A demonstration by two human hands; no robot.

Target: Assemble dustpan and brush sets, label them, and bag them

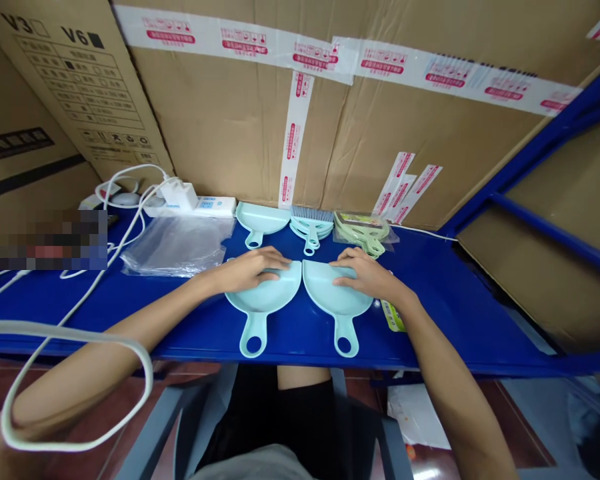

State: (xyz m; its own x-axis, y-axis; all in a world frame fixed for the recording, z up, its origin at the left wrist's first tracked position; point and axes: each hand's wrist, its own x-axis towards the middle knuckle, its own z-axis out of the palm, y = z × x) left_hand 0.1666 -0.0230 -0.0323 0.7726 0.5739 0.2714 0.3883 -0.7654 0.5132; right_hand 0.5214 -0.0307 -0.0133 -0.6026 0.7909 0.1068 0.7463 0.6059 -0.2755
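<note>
The blue table (455,300) carries dustpans (275,297), brushes (311,230), and clear plastic bags (180,243).

Single head view, facing forward and down, close

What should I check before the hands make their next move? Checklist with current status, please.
1. Left hand on the left dustpan: ok.
2. Right hand on the right dustpan: ok.
3. Both dustpan handles pointing toward the person: ok.
4. Brushes in view behind the dustpans: ok.
5. White cable loop clear of left forearm: cannot tell; it crosses in front of it in this view.
6. Yellow-green card fully visible: not ok, partly hidden.
</note>
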